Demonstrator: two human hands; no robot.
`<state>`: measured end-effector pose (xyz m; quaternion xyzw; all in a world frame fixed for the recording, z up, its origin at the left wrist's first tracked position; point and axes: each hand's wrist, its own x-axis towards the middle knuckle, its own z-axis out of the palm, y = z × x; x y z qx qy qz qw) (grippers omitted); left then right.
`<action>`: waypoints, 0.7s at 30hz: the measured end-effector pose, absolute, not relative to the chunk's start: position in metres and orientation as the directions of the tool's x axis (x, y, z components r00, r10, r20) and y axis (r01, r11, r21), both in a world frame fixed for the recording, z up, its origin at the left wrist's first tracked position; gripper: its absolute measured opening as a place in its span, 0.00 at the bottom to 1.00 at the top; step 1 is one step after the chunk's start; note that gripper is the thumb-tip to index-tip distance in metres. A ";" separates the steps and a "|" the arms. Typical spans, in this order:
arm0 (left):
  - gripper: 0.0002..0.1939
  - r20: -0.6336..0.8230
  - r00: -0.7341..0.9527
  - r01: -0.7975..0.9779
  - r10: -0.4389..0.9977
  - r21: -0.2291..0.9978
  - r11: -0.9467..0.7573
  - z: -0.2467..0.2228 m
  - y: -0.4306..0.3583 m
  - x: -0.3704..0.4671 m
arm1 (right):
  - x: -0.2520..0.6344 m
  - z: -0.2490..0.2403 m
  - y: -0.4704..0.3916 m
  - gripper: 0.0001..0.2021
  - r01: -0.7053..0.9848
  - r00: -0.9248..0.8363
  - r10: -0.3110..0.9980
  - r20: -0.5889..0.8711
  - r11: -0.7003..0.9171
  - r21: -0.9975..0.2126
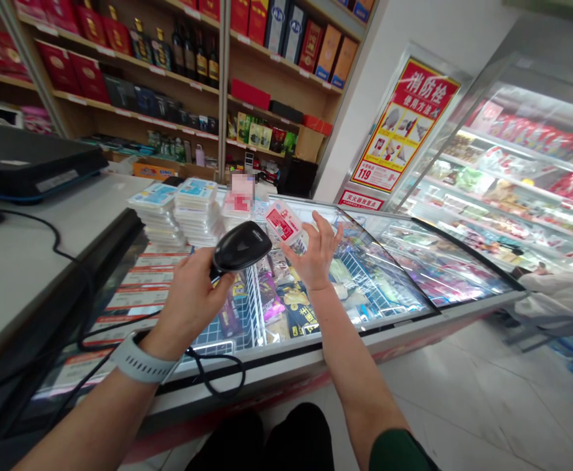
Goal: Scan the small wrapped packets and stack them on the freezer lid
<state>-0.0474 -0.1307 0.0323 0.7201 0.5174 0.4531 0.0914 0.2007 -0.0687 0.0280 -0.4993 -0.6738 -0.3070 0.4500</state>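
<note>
Wrapped round the handle of a black barcode scanner is my left hand, with a grey watch band on its wrist. The scanner head points right, toward a small clear pack with a red and white label. My right hand holds that pack by its right and lower edge, its other fingers raised and spread. Behind the scanner stand stacks of flat packs with blue labels and a stack with red and pink labels, all on the freezer's glass top.
The chest freezer holds bagged goods and wire baskets under glass. A black cable loops over its front edge. A grey counter is at left, shelves of bottles behind. At far right is a person's pale clothing.
</note>
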 end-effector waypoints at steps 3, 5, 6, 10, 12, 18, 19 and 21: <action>0.10 0.566 0.056 0.662 0.823 0.596 -0.454 0.033 -0.131 -0.047 | 0.200 0.028 -0.070 0.24 0.941 -0.064 0.486 0.872 0.319 -0.109; 0.09 0.564 0.060 0.663 0.823 0.594 -0.455 0.033 -0.131 -0.047 | 0.199 0.029 -0.070 0.25 0.942 -0.061 0.487 0.871 0.317 -0.111; 0.09 0.565 0.060 0.665 0.823 0.593 -0.455 0.033 -0.131 -0.046 | 0.199 0.029 -0.070 0.25 0.944 -0.066 0.477 0.877 0.313 -0.099; 0.10 0.570 0.062 0.666 0.819 0.588 -0.460 0.031 -0.129 -0.047 | 0.199 0.028 -0.070 0.24 0.955 -0.086 0.437 0.895 0.293 -0.051; 0.10 0.571 0.065 0.666 0.818 0.586 -0.462 0.030 -0.129 -0.047 | 0.199 0.027 -0.070 0.24 0.955 -0.090 0.435 0.896 0.293 -0.046; 0.09 0.573 0.058 0.676 0.818 0.581 -0.455 0.028 -0.127 -0.048 | 0.198 0.028 -0.071 0.24 0.941 -0.074 0.478 0.875 0.325 -0.097; 0.09 0.574 0.061 0.676 0.817 0.578 -0.457 0.029 -0.127 -0.048 | 0.198 0.029 -0.071 0.24 0.937 -0.063 0.489 0.870 0.330 -0.118; 0.09 0.575 0.069 0.675 0.815 0.575 -0.463 0.030 -0.127 -0.047 | 0.200 0.029 -0.069 0.26 0.933 -0.022 0.497 0.867 0.322 -0.161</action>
